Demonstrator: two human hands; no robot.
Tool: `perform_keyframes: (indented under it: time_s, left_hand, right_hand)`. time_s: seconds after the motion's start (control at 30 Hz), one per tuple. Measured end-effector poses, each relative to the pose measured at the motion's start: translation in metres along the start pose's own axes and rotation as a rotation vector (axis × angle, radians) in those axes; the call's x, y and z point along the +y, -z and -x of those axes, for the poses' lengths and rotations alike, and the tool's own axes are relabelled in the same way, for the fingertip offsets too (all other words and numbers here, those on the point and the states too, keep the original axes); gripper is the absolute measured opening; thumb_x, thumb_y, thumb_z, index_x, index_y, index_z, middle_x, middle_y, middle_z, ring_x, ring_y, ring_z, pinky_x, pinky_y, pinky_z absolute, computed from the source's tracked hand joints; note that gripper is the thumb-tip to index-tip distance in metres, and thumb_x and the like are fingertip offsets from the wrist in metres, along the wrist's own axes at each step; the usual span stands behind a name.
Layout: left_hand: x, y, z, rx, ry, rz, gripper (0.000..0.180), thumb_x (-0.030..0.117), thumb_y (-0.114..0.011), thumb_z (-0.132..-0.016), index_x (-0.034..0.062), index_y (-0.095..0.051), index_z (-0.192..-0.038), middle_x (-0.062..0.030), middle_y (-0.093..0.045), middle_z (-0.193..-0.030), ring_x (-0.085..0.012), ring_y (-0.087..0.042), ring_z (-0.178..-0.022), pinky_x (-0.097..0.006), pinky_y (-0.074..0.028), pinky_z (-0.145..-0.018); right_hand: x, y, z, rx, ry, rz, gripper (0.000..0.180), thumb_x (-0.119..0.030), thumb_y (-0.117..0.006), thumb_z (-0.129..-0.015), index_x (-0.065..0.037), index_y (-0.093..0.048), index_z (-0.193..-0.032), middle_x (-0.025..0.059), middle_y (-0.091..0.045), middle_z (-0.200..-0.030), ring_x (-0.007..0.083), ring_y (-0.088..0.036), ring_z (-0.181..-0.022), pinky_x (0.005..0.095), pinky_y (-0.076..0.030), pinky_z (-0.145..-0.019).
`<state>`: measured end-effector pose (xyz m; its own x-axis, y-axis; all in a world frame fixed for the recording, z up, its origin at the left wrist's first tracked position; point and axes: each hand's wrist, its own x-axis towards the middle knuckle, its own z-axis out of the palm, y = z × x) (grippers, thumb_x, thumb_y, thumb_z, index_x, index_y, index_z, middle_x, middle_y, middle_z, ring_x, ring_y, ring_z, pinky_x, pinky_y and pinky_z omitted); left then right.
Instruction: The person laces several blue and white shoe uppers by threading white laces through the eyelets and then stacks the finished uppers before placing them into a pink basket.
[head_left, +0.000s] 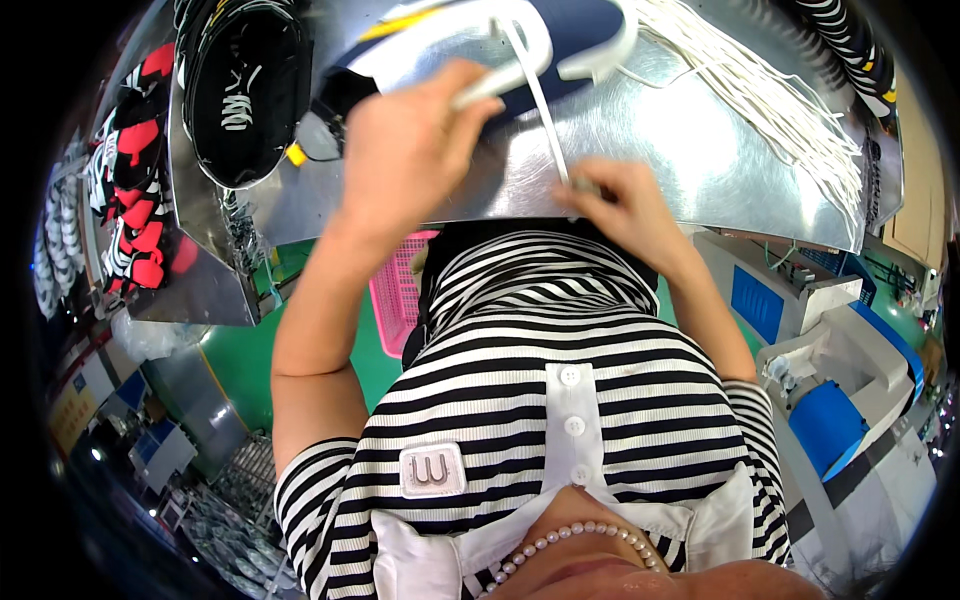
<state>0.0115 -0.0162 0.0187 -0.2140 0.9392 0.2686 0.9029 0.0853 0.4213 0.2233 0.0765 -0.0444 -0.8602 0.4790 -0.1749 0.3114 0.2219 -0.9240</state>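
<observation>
The left hand is closed on the side of a dark blue shoe with a white edge, and it holds the shoe still on the shiny metal desk. The shoe sits at the far side of the desk, near the top of the view, with its open part facing the person. The right hand is down near the front edge of the desk, and its grip is pinched tight on the tip of a white lace. The lace runs straight up from those fingers to the shoe, so it looks pulled taut. I think the work here is threading the lace through the shoe. To do it well, the left hand should keep the shoe from sliding, and the right hand should hold the lace close to its stiff tip so it does not bend. A slow, even pull looks best, so the lace stays flat and does not twist. A bunch of loose white laces lies just to the right on the desk, so the pulled lace could snag on them. A black shoe sits to the left, and a pink basket is below the desk.
</observation>
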Motion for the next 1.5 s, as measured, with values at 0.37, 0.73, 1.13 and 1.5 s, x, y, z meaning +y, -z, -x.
perform_keyframes:
  time_s: [0.37, 0.73, 1.13, 1.5]
  left_hand:
    - [-0.003, -0.013, 0.001, -0.291, -0.016, -0.001, 0.027, 0.023, -0.072, -0.087, 0.0042, -0.067, -0.105, -0.0151, -0.065, -0.074, -0.0241, -0.062, -0.064, -0.034, -0.049, -0.062]
    - [0.02, -0.019, -0.009, -0.296, -0.059, -0.048, 0.029, 0.028, -0.06, -0.094, 0.0033, -0.067, -0.107, -0.0131, -0.069, -0.09, -0.0326, -0.065, -0.079, -0.039, -0.049, -0.07]
    - [0.019, -0.04, -0.028, -0.331, 0.115, 0.014, 0.019, 0.026, -0.064, -0.089, 0.0079, -0.069, -0.089, -0.0086, -0.066, -0.07, -0.0296, -0.064, -0.065, -0.039, -0.049, -0.059]
    - [0.007, -0.047, -0.029, -0.231, 0.033, 0.049, 0.021, 0.023, -0.066, -0.091, 0.0022, -0.067, -0.089, -0.0116, -0.054, -0.059, -0.0233, -0.048, -0.049, -0.034, -0.039, -0.052]
  right_hand:
    - [0.005, 0.022, 0.069, 0.2, -0.028, -0.189, 0.013, -0.005, -0.074, -0.08, -0.001, -0.073, -0.093, 0.0041, -0.069, -0.088, 0.0125, -0.06, -0.08, 0.0261, -0.047, -0.074]
    - [-0.015, 0.022, -0.06, 0.337, 0.183, -0.39, 0.01, -0.011, -0.069, -0.089, -0.001, -0.069, -0.092, -0.0016, -0.06, -0.077, 0.0039, -0.054, -0.071, 0.0197, -0.044, -0.064]
    - [0.001, 0.022, -0.067, 0.455, 0.083, -0.567, 0.016, -0.014, -0.065, -0.091, -0.002, -0.063, -0.103, -0.0011, -0.058, -0.067, 0.0077, -0.052, -0.061, 0.0247, -0.042, -0.058]
    - [0.001, 0.018, -0.006, 0.265, 0.013, -0.126, 0.016, -0.016, -0.062, -0.093, -0.001, -0.058, -0.097, 0.0118, -0.068, -0.076, 0.0237, -0.067, -0.067, 0.0325, -0.051, -0.064]
